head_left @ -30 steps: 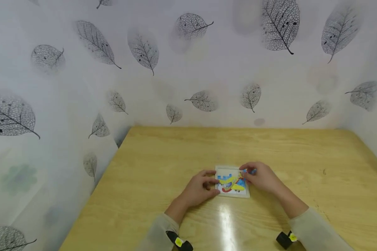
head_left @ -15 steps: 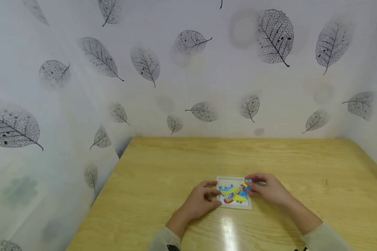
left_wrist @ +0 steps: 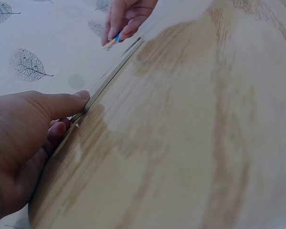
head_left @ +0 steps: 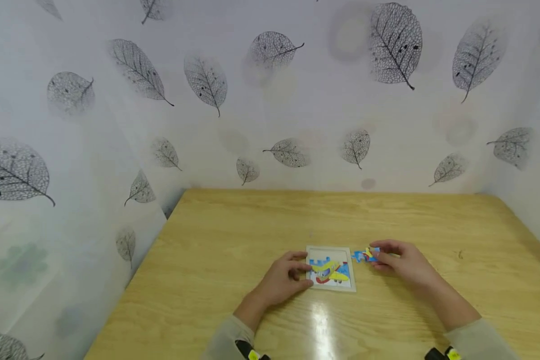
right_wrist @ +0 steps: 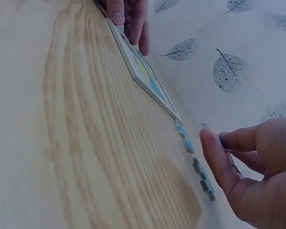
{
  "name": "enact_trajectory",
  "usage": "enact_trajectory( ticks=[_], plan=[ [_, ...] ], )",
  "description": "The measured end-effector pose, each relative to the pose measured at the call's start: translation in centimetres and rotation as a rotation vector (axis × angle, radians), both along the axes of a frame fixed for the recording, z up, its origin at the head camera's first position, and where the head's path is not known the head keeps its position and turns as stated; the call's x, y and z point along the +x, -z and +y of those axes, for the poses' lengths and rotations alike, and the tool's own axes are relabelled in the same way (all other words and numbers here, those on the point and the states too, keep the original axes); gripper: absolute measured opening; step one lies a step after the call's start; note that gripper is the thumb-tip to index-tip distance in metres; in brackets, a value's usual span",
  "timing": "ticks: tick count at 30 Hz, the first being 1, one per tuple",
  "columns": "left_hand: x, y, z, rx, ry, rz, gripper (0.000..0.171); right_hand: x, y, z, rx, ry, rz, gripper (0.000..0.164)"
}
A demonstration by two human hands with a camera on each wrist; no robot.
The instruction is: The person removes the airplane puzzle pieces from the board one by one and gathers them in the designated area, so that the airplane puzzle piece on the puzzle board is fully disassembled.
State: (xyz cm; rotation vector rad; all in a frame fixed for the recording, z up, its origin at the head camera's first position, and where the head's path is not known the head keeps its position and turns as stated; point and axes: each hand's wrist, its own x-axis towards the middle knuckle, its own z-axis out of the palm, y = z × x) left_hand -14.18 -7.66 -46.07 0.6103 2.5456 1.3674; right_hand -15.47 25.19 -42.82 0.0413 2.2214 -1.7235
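Note:
A jigsaw tray (head_left: 353, 280) with a pale frame lies on the table, holding a partly filled picture of a yellow plane; its upper right part shows bare backing. My left hand (head_left: 283, 277) grips the tray's left end, thumb on the near rim (left_wrist: 93, 98) in the left wrist view. Right of the tray, my right hand (head_left: 405, 262) pinches a puzzle piece (head_left: 368, 253) in yellow, red and blue between thumb and fingers. In the right wrist view that piece (right_wrist: 205, 126) is mostly hidden by the fingertips.
Loose blue puzzle pieces lie beside the tray's right end, one (right_wrist: 183, 136) close to its corner and another group (right_wrist: 204, 179) nearer my right hand. The wooden table (head_left: 252, 220) meets a leaf-patterned wall covering (head_left: 315, 115) at the back and left.
My right hand has moved right, off the tray's upper right corner, with the plane's tail piece pinched in it. Loose blue piece beside the tray now shows. My left hand stays on the tray.

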Motion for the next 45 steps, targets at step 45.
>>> enact_trajectory(
  ticks=[45],
  plan=[
    [-0.2, 0.0, 0.0, -0.015, -0.009, -0.013, 0.029, -0.3, 0.0, 5.8, 0.278, 0.087, 0.006, 0.052]
  ],
)
